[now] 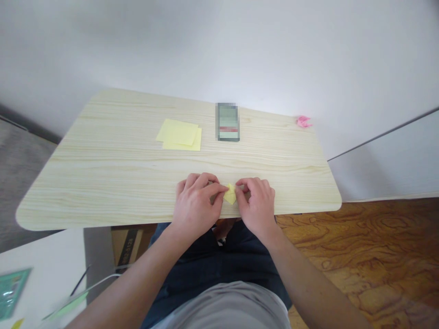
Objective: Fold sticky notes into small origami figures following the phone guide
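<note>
A small folded piece of yellow paper (230, 195) lies between my two hands near the table's front edge. My left hand (198, 199) pinches its left side with thumb and forefinger. On the opposite side, my right hand (256, 199) grips the paper's right corner between thumb and forefinger. The folded paper looks roughly diamond-shaped, with a point toward me. My fingertips cover parts of both its sides.
Several yellow paper sheets (181, 135) overlap on the wood-grain table (103, 183). A phone (228, 122), blurred out, lies at the back. A pink folded-paper figure (303, 121) sits at the far right corner. Lower left, a white surface (41, 265) holds a green packet (13, 292).
</note>
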